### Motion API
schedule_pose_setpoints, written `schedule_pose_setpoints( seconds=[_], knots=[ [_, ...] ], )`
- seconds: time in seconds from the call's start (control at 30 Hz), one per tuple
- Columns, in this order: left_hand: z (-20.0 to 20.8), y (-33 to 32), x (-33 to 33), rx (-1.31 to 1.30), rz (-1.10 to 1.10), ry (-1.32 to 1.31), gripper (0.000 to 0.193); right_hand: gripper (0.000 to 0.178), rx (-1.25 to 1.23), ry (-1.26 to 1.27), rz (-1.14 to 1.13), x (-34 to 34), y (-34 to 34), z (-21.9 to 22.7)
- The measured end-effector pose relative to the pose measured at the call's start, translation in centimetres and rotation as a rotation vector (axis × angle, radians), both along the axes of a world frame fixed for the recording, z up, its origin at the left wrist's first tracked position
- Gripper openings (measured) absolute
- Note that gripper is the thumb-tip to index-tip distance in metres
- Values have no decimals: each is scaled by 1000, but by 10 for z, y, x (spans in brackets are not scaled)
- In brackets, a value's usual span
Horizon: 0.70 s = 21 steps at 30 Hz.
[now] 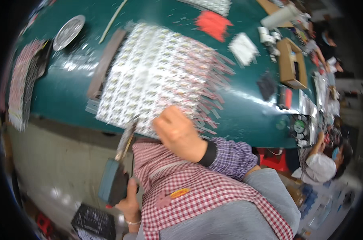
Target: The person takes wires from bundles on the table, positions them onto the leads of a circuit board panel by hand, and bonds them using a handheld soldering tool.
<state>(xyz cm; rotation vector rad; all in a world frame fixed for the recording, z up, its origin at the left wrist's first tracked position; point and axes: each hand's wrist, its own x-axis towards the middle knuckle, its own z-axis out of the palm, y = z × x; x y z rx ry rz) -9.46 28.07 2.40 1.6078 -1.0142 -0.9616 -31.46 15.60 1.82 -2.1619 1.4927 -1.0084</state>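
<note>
My left hand (128, 202) is wrapped round a teal power tool (111, 182) with a long, narrow metal barrel; I cannot tell its exact kind. The barrel's tip lies over the near edge of a wide white patterned layer (149, 80) with rows of small greenish marks. Along this layer's right side, many thin reddish and clear strips (211, 108) stick out unevenly. My right hand (179, 134) is closed, knuckles up, over the layer's near right edge. Its fingertips are hidden, so what they grip does not show. The picture is smeared by motion.
A brown bar (106, 64) runs along the layer's left side on the green table (245, 120). A round metal dish (69, 33) and a strip bundle (21, 86) lie left. Red pieces (213, 25), a white stack (243, 49) and a cardboard box (291, 64) are right. Co-workers sit beyond.
</note>
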Motion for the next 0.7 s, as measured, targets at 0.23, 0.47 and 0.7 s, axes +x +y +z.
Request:
schedule_pose_setpoints(
  seconds=[0.23, 0.47, 0.7],
  knots=[
    [18, -20, -12, 84, 56, 74, 39, 4, -158, 71, -370, -127, -52, 26],
    [10, -26, -13, 26, 21, 83, 39, 10, -3, 252, -652, -237, -103, -29],
    [11, -23, -14, 50, 100, 35, 36, 12, -88, 427, -589, -248, -114, -41]
  ],
)
